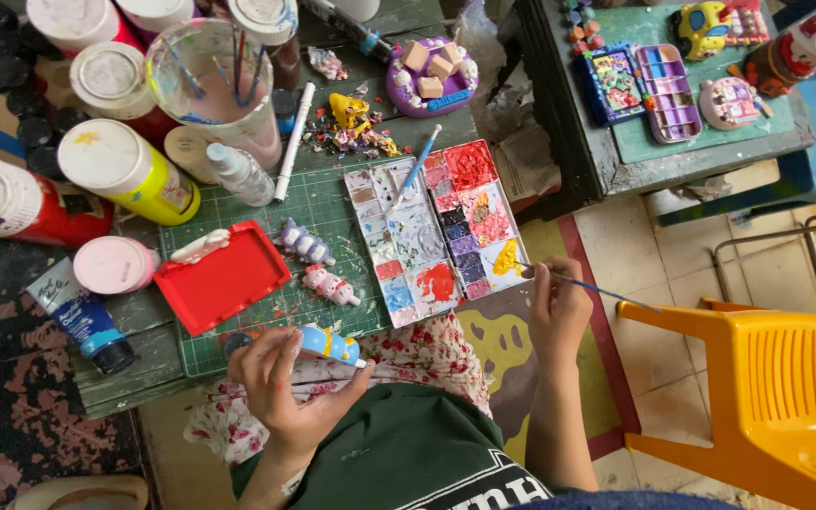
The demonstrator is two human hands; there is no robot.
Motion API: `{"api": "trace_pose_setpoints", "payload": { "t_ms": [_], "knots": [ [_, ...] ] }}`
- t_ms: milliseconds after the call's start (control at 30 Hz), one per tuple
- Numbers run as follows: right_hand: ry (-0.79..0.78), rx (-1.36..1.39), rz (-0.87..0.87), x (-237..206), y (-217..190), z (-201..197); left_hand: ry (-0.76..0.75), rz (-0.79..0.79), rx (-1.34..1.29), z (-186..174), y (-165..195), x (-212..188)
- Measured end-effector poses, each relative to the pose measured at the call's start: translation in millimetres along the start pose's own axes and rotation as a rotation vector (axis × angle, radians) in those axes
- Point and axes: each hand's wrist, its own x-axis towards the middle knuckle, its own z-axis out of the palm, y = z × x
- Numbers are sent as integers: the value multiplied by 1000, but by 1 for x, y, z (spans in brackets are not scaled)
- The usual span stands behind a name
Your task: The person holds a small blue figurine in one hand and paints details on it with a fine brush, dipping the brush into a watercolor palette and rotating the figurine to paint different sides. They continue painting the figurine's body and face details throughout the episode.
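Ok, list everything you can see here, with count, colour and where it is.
Paint palette: one, white wells with mixed colours, table centre.
Red tray: one, left of palette.
Small figurines: two, white-pink, between tray and palette.
Paint jars: several, red, yellow and pink, table left.
Brush cup: one, clear, top.
Paint tube: one, blue, lower left.
Yellow chair: one, lower right.
Blue figurine: one, in left hand.
Thin brush: one, in right hand.
Left hand: holding the figurine.
Right hand: beside palette's yellow well.
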Motion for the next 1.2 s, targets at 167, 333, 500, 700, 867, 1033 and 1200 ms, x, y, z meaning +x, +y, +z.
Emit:
{"api": "trace_pose_setpoints", "payload": {
  "t_ms": [167, 333, 500, 700, 867, 1033, 1200],
  "knots": [
    [-453, 834, 51, -32, -32, 16, 13, 33, -26, 4, 1, 1],
    [-809, 1241, 37, -59, -73, 36, -56, 14, -42, -2, 5, 3],
    [-951, 1207, -28, -63, -93, 42, -82, 56, -65, -5, 7, 5],
    [-946, 1141, -29, -67, -89, 41, -102, 51, -102, -4, 8, 6],
    [-911, 1112, -76, -69, -86, 42, -113, 45, -106, -4, 10, 8],
    [-945, 1142, -26, -68, -87, 41, -110, 54, -93, -4, 10, 9],
    [-961, 1146, 11, -67, -87, 38, -130, 46, -131, -5, 12, 8]
  ]
}}
